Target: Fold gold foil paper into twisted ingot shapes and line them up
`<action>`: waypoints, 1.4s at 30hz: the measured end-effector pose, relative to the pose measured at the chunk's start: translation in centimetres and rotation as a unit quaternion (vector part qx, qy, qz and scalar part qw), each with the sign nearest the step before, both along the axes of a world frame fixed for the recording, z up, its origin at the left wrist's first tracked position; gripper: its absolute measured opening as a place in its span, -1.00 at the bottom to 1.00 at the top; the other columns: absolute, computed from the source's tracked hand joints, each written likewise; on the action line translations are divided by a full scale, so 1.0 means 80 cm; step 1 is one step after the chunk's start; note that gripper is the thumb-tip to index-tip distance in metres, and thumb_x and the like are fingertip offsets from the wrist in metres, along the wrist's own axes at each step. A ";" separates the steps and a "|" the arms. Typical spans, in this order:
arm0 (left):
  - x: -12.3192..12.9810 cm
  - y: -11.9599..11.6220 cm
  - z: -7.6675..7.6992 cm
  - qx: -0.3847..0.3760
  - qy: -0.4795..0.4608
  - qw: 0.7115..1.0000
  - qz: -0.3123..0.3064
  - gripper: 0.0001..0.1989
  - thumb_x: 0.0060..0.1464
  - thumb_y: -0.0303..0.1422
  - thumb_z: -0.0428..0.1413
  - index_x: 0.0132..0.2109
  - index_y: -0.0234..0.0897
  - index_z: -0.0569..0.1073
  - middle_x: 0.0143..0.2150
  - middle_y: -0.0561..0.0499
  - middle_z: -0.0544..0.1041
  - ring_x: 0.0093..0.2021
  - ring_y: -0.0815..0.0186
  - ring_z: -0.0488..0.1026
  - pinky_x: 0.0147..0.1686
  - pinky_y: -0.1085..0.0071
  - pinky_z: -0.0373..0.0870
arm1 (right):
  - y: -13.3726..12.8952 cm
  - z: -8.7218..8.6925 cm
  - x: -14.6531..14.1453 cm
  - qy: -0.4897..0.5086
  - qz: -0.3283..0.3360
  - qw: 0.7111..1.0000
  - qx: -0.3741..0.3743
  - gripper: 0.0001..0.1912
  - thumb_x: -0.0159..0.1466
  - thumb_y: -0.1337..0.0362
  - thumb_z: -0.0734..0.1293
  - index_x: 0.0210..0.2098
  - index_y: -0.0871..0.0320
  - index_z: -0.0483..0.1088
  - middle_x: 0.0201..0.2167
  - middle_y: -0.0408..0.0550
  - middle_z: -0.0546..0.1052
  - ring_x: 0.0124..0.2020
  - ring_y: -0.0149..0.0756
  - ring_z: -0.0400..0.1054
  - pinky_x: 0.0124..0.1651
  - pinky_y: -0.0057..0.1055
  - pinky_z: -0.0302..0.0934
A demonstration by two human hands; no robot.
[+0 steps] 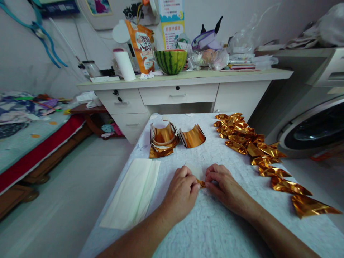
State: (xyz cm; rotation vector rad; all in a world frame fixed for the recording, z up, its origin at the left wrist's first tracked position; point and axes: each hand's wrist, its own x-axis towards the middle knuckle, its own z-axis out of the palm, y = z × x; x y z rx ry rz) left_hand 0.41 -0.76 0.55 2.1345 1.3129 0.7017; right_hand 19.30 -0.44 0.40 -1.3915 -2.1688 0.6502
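My left hand (184, 188) and my right hand (221, 184) meet near the middle of the cloth-covered table (228, 229). Pinched between their fingertips is a small piece of gold foil paper (201, 183), mostly hidden by the fingers. A pale, whitish sheet (195, 171) shows just behind it. Left of my left hand lies a stack of thin cream paper (131, 193). Beyond the hands are a curled stack of gold foil sheets (164, 135) and another curled foil stack (193, 137). Folded gold foil pieces (266, 160) form a long row on the right.
A white desk (177, 94) stands beyond the table, bearing a cut watermelon half (171, 61), an orange pouch (142, 48) and a paper roll (125, 65). A washing machine (317, 93) is at right. On the left is a bed (29, 132).
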 end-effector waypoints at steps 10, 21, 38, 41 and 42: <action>0.003 0.001 -0.004 0.023 0.041 0.999 0.010 -0.84 0.06 -0.54 0.07 -0.46 -0.28 0.37 -0.28 0.00 0.31 -0.18 0.25 0.29 -0.16 0.29 0.32 | 0.001 -0.003 -0.005 -0.024 -0.030 0.999 0.005 -0.88 0.17 0.45 0.34 -0.47 0.14 0.41 -0.29 -0.05 0.43 -0.21 -0.20 0.27 -0.13 -0.23 0.15; 0.003 -0.001 -0.001 0.042 0.079 0.996 0.021 -0.85 0.04 -0.53 0.11 -0.47 -0.27 0.37 -0.28 0.00 0.31 -0.16 0.21 0.27 -0.15 0.23 0.30 | 0.001 -0.006 -0.009 -0.038 -0.050 0.998 0.025 -0.87 0.17 0.41 0.35 -0.49 0.13 0.41 -0.33 -0.05 0.43 -0.25 -0.21 0.26 -0.19 -0.24 0.13; 0.004 0.001 -0.002 0.038 0.080 0.996 0.024 -0.83 0.01 -0.55 0.11 -0.48 -0.26 0.35 -0.29 0.00 0.31 -0.17 0.22 0.25 -0.16 0.26 0.28 | -0.001 -0.011 -0.009 -0.054 -0.056 0.997 0.029 -0.89 0.19 0.37 0.35 -0.47 0.12 0.39 -0.30 -0.05 0.40 -0.24 -0.20 0.24 -0.20 -0.25 0.12; 0.004 0.002 -0.002 0.035 0.079 0.996 0.023 -0.83 0.01 -0.55 0.10 -0.48 -0.26 0.33 -0.27 0.00 0.32 -0.17 0.21 0.24 -0.17 0.26 0.27 | -0.001 -0.012 -0.009 -0.055 -0.056 0.997 0.024 -0.89 0.19 0.37 0.35 -0.47 0.12 0.39 -0.30 -0.05 0.40 -0.23 -0.19 0.24 -0.19 -0.25 0.12; 0.003 0.002 -0.003 0.035 0.079 0.996 0.022 -0.84 0.01 -0.55 0.10 -0.47 -0.26 0.32 -0.27 0.00 0.32 -0.16 0.21 0.24 -0.16 0.27 0.26 | -0.001 -0.012 -0.009 -0.057 -0.057 0.997 0.022 -0.89 0.19 0.37 0.35 -0.46 0.12 0.39 -0.30 -0.05 0.40 -0.23 -0.20 0.24 -0.19 -0.26 0.12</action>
